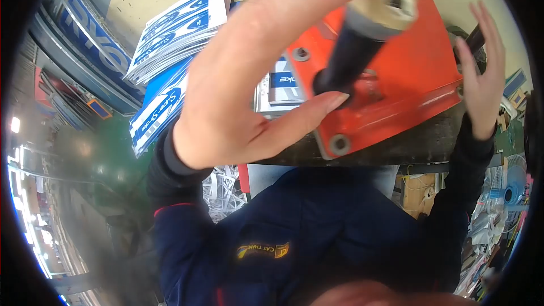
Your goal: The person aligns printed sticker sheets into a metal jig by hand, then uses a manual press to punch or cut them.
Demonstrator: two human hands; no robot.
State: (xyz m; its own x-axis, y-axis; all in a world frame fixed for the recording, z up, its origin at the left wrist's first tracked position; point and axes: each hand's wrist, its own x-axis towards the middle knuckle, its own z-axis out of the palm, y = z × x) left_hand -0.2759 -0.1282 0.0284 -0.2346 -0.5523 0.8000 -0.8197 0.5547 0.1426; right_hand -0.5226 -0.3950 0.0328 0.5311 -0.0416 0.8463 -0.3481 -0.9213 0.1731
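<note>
An orange metal machine cover (419,73) with bolts along its edge fills the upper right. A black upright handle (357,51) rises from it toward the camera, topped by a worn beige cap (391,5). My left hand (226,73) is open around this handle, thumb near its base and fingers reaching toward the cap. Over at the cover's right edge, my right hand (484,79) is open with fingers stretched upward, beside a second dark handle (476,37). Blue-and-white printed sheets (283,85) lie partly hidden under the cover's left edge.
Left of the machine stand stacks of printed sheets (184,28) marked "Super Stroke". Farther left are a blue panel (96,39) and metal rails. Paper scraps (224,190) lie below the table edge (300,156). A blue fan (510,190) stands at far right.
</note>
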